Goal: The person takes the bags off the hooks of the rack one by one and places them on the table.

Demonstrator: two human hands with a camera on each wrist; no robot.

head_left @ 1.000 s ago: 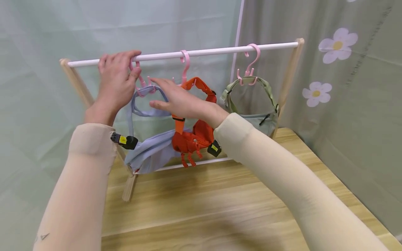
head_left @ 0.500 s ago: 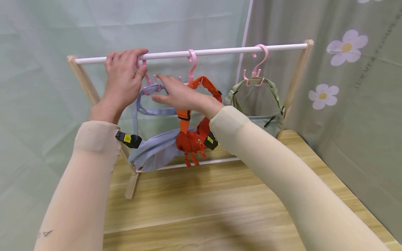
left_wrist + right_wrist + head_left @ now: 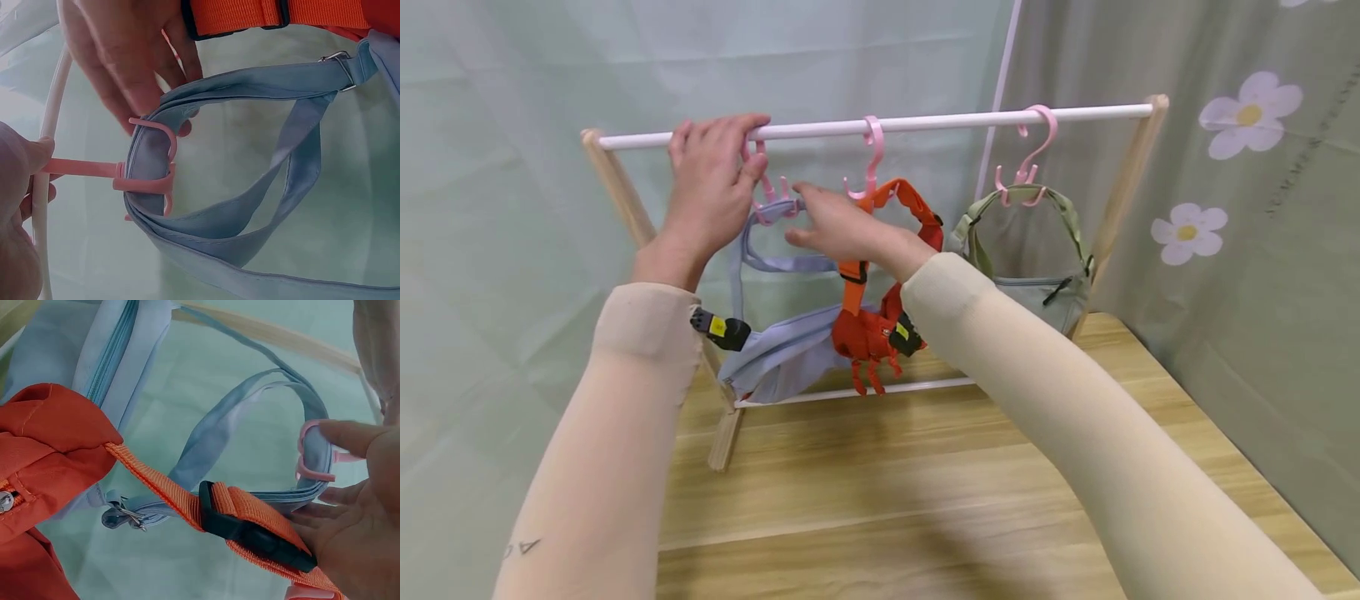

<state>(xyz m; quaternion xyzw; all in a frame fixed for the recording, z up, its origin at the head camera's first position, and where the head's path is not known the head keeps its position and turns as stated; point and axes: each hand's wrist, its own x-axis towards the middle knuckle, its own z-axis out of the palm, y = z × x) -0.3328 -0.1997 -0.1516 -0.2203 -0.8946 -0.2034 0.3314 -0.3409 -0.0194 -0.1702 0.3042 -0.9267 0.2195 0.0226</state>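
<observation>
In the head view my left hand lies over the left part of the white rod, gripping the top of a pink hanger there. A light blue bag hangs from this hanger by its strap, looped over the prongs. My right hand pinches the strap right beside the prongs; in the right wrist view its thumb is in front and its fingers behind. Close by hangs an orange-red waist bag, its black buckle near my right palm.
The orange-red bag has its own pink hanger mid-rod. To the right, a sage green bag hangs from another hanger. The rack's wooden legs stand on a wood-grain table, with curtains behind.
The head view has shifted, so the rack appears further right. Relative to the rack, my right hand has moved slightly left and up by the light blue strap. My left hand stays on the rod.
</observation>
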